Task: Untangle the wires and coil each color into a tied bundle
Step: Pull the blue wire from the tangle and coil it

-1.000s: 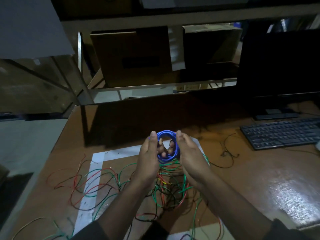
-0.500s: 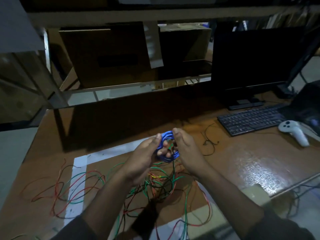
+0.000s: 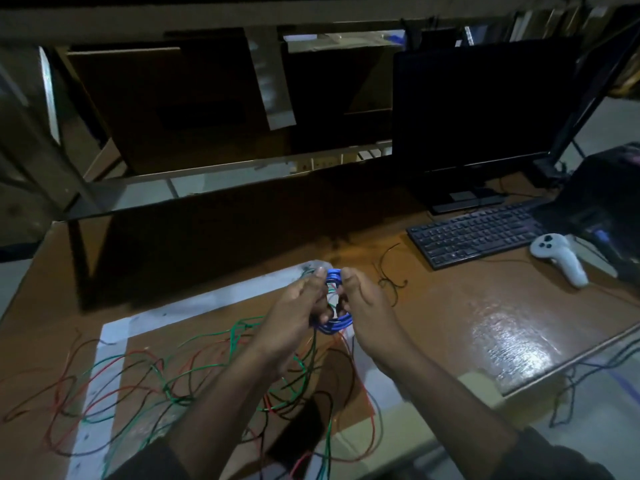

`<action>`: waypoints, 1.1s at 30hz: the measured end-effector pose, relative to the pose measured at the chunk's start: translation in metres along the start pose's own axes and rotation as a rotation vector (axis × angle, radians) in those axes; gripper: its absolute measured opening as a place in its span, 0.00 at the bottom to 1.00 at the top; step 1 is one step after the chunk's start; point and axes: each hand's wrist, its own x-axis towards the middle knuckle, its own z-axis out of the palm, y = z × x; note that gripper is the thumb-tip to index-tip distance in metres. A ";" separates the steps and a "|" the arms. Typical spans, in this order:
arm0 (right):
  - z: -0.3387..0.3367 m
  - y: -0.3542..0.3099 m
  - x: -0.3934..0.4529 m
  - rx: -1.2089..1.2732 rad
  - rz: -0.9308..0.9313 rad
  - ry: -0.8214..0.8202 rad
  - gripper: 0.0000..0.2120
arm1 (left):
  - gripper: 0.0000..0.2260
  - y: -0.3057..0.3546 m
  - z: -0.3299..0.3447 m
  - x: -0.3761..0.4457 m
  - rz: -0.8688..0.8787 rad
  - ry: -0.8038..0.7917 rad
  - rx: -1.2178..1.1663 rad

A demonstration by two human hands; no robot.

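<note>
A small coil of blue wire (image 3: 335, 325) is held upright above the desk between both hands. My left hand (image 3: 294, 317) grips its left side and my right hand (image 3: 363, 306) grips its right side, fingers hooked through the loop. Below and to the left lies a loose tangle of green, red and black wires (image 3: 194, 379) spread over a brown square framed by white tape (image 3: 114, 332). My forearms hide part of the tangle. A single black wire (image 3: 389, 282) lies apart to the right of my hands.
A black keyboard (image 3: 474, 235) and a dark monitor (image 3: 478, 109) stand at the back right. A white handheld controller (image 3: 559, 258) lies right of the keyboard. Shelving with cardboard boxes (image 3: 156, 105) rises behind the desk. The desk edge (image 3: 554, 370) runs along the right.
The view has swung to the right, bringing the monitor, keyboard and controller into frame. The blue coil has turned from facing me to nearly edge-on, both hands still on it.
</note>
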 end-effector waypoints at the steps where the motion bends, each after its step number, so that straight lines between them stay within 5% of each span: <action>1: -0.008 0.002 0.003 0.009 -0.001 -0.017 0.16 | 0.19 0.001 0.005 0.005 0.009 0.021 0.032; 11: -0.091 0.033 0.037 -0.017 0.060 -0.023 0.18 | 0.18 -0.006 0.069 0.049 0.030 0.270 0.140; 15: -0.119 0.061 0.057 -0.343 0.083 0.071 0.05 | 0.18 -0.024 0.088 0.061 -0.046 0.375 0.093; 21: -0.144 0.110 0.075 -0.869 -0.024 0.016 0.13 | 0.18 -0.039 0.098 0.069 -0.084 0.509 -0.023; 33: -0.144 0.126 0.080 -0.871 -0.097 0.039 0.05 | 0.18 -0.049 0.099 0.063 -0.055 0.516 -0.100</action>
